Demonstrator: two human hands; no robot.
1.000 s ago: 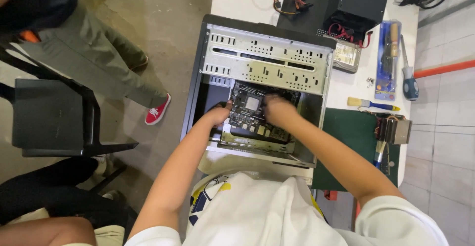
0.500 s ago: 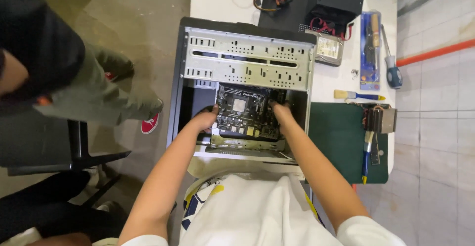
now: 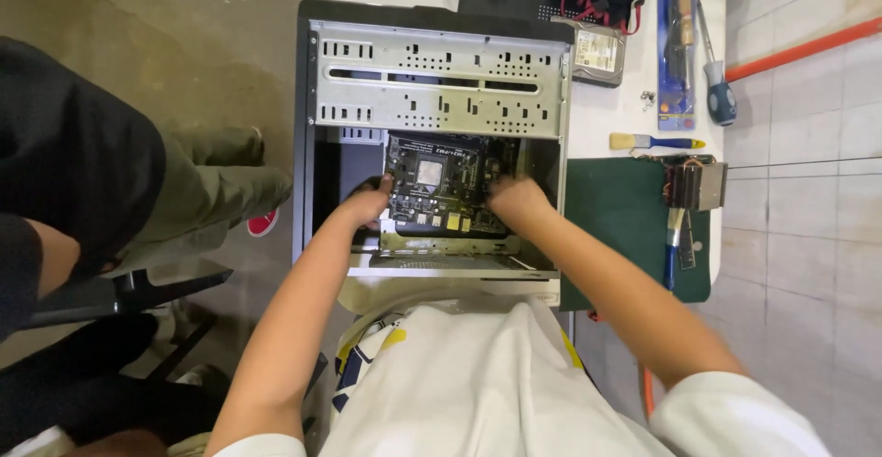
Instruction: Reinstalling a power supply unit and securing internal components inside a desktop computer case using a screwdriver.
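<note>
Inside the open grey metal computer case (image 3: 432, 80), which lies on its side on the white bench (image 3: 606, 108), a dark green motherboard with a square silver socket (image 3: 441, 186) sits low in the bay, just below the perforated drive cage. In the head view, the left hand (image 3: 366, 207) grips the board's left edge and the right hand (image 3: 516, 198) grips its right edge; the fingers of both curl down over the edges and hold the board, though their tips are hidden behind it.

To the right of the case lie a dark green rectangular mat (image 3: 620, 227), a finned metal cooler block (image 3: 696, 184) at the mat's upper corner, a small brush with a blue and yellow handle (image 3: 657, 142), a blue-handled screwdriver (image 3: 715, 90) and a silver hard drive (image 3: 597, 51) near the case's top corner. A second person in olive trousers (image 3: 216, 195) stands to the left on the floor, well apart from the case.

Handling the board well here, by my judgement, means keeping the grip on the bare edges only, holding it level with even pressure from both sides, and keeping the corners from scraping the metal walls or the cage above. Tilting or pressing on the socket area would risk damage.
</note>
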